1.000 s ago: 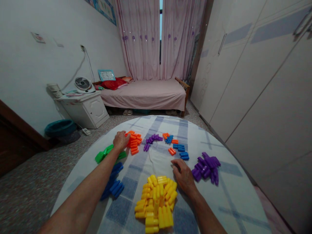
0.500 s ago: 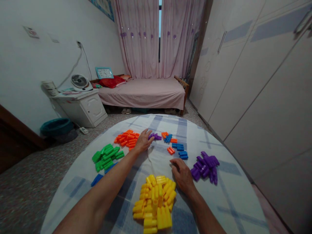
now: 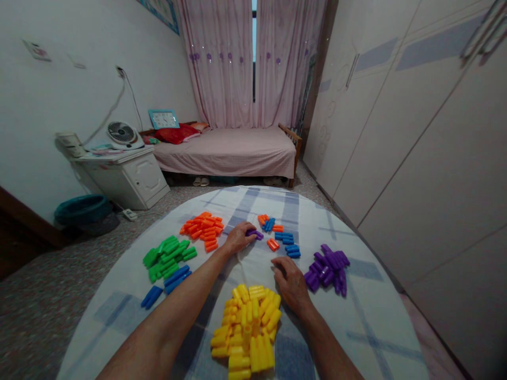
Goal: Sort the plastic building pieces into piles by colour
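Note:
My left hand (image 3: 239,237) reaches to the middle of the table, its fingers closed on a small purple plastic block piece (image 3: 254,234) of ridged tubes. Just beyond its fingertips, orange pieces (image 3: 273,244) and blue pieces (image 3: 284,237) lie in a loose group. My right hand (image 3: 290,282) rests on the cloth with nothing in it, fingers loosely bent and thumb apart. It lies between a heap of yellow blocks (image 3: 249,327) and a heap of purple blocks (image 3: 328,268).
On the left of the round table, covered by a checked cloth (image 3: 380,311), lie orange blocks (image 3: 203,227), green blocks (image 3: 168,257) and blue blocks (image 3: 176,279). A bed (image 3: 233,150) stands behind, a wardrobe (image 3: 420,158) on the right, a cabinet (image 3: 137,177) at left.
My left hand has come slightly nearer and closed on the purple piece, which has shifted towards me. My right hand stays in place. The view has turned a little to the right.

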Tool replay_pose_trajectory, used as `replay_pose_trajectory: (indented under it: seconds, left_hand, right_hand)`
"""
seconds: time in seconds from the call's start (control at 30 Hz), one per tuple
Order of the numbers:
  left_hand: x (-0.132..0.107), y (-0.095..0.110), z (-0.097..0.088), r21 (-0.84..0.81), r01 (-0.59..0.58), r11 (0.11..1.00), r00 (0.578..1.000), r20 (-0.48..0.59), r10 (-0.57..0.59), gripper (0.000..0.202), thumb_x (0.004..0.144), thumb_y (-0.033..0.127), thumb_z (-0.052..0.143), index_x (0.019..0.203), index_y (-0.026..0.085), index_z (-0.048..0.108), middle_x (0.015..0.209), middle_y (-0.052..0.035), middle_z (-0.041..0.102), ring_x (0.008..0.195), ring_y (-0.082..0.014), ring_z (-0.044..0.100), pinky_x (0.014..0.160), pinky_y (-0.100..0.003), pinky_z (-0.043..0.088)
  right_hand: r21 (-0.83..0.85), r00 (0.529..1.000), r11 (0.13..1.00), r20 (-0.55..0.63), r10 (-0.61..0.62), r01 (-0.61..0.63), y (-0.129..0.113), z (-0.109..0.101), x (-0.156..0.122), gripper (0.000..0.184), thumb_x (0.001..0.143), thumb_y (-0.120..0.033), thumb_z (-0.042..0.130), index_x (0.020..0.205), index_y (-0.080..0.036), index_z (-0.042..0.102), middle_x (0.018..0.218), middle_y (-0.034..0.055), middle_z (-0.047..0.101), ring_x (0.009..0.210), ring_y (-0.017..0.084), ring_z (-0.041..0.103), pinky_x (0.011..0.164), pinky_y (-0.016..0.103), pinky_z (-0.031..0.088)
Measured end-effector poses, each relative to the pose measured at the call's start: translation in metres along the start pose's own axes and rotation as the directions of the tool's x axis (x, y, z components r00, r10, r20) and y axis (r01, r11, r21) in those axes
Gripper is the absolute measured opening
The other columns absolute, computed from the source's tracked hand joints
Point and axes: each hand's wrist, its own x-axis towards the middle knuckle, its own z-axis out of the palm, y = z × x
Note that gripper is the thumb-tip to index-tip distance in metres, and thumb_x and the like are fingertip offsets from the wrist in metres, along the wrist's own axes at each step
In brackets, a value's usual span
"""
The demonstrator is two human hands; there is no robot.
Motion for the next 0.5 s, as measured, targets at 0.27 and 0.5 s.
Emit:
replay_pose_trajectory:
  seconds: [0.27, 0.5]
  left_hand:
    - [-0.040, 0.009, -0.007, -0.070, 0.051, 0.996, 0.987, -0.149, -0.061, 0.033, 0.082, 0.030, 0.053, 0.112, 0.018, 0.062, 0.121, -0.0113, 0.058, 0.115, -0.0227, 0.052, 0.101, -0.038, 0.039]
    - [-0.045, -0.003, -0.009, -0.080, 0.177, 0.981, 0.974, -0.131, -0.186, 0.034, 0.076, 0.035, 0.061, 0.106, 0.018, 0.064, 0.109, -0.0095, 0.064, 0.105, -0.0238, 0.058, 0.095, -0.040, 0.043]
  right_hand:
    - [-0.016, 1.000, 1.000, 0.006, -0.016, 0.016, 0.001, 0.000, 0.000, 0.021, 0.080, -0.014, 0.045, 0.094, -0.018, 0.060, 0.096, 0.0061, 0.062, 0.093, 0.019, 0.057, 0.086, 0.033, 0.044]
    - [-0.027, 1.000, 0.999, -0.007, -0.031, 0.031, 0.002, 0.001, -0.001, 0.021, 0.080, -0.015, 0.044, 0.092, -0.018, 0.061, 0.094, 0.0062, 0.063, 0.092, 0.019, 0.058, 0.085, 0.033, 0.045]
